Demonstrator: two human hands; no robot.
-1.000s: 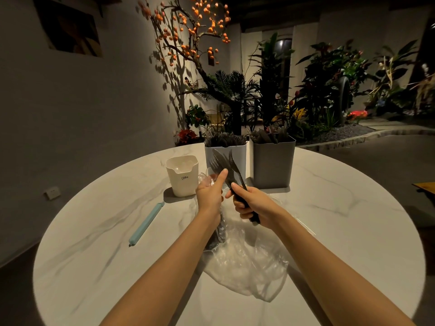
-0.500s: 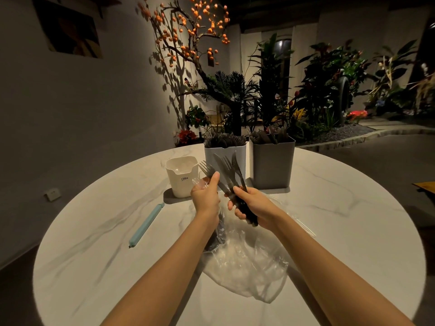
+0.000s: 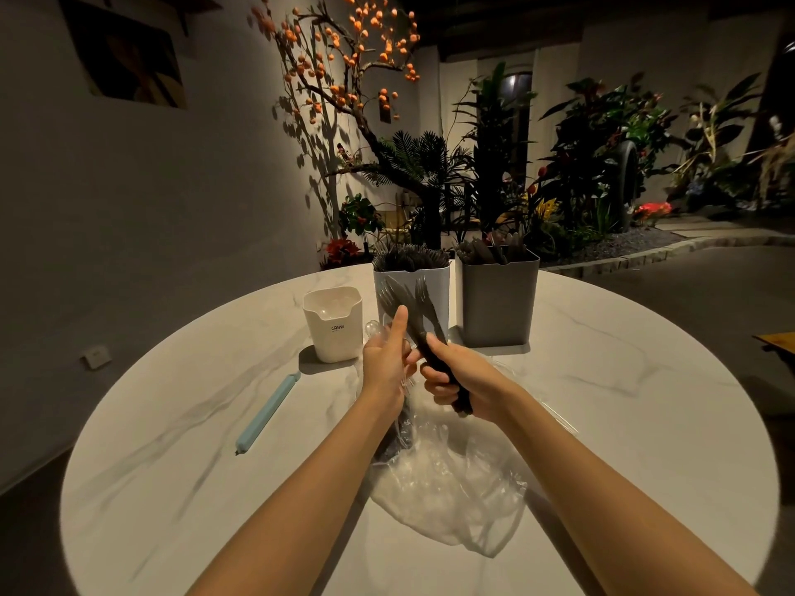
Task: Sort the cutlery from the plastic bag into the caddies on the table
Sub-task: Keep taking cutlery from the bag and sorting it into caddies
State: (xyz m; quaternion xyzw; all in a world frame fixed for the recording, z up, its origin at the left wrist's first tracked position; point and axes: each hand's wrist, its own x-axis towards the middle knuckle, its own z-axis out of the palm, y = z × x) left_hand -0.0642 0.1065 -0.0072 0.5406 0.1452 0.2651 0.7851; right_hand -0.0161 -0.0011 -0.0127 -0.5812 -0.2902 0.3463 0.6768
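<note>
My right hand (image 3: 466, 378) grips a bundle of black plastic forks (image 3: 408, 301) by the handles, tines up, just in front of the white caddy (image 3: 434, 294). My left hand (image 3: 385, 359) holds the gathered mouth of the clear plastic bag (image 3: 451, 488), its thumb raised against the forks. Dark cutlery (image 3: 398, 432) hangs inside the bag below that hand. The white caddy is packed with black forks. The grey caddy (image 3: 499, 303) to its right holds dark cutlery. A cream caddy (image 3: 333, 333) stands to the left with clear pieces inside.
A light blue sealing clip (image 3: 269, 412) lies on the round marble table (image 3: 623, 423) to the left of my arms. Behind the table are a wall, an orange-fruited tree and many plants. A wooden edge shows at the far right.
The forks fanned out to the left half a second ago and are now gathered closer. My left thumb has shifted up along them. Both hands stay nearly in place.
</note>
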